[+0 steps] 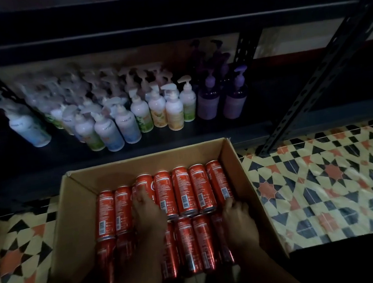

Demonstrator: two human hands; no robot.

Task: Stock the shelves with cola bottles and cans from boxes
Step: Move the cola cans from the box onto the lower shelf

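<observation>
An open cardboard box [237, 165] sits on the patterned floor in front of a dark metal shelf [180, 139]. Several red cola cans [184, 190] lie on their sides in two rows inside it. My left hand [148, 212] wraps around one raised can [145, 184] in the far row, which sits a little higher than its neighbours. Fingers of my right hand [237, 214] curl over the near end of the rightmost far-row can [218, 182], by the box's right wall. The scene is dim.
Several white pump bottles [118, 123] and two purple pump bottles [221, 97] crowd the lowest shelf's left and middle. A slotted black upright [318, 79] slants down at the right. Tiled floor [336, 182] stretches right of the box.
</observation>
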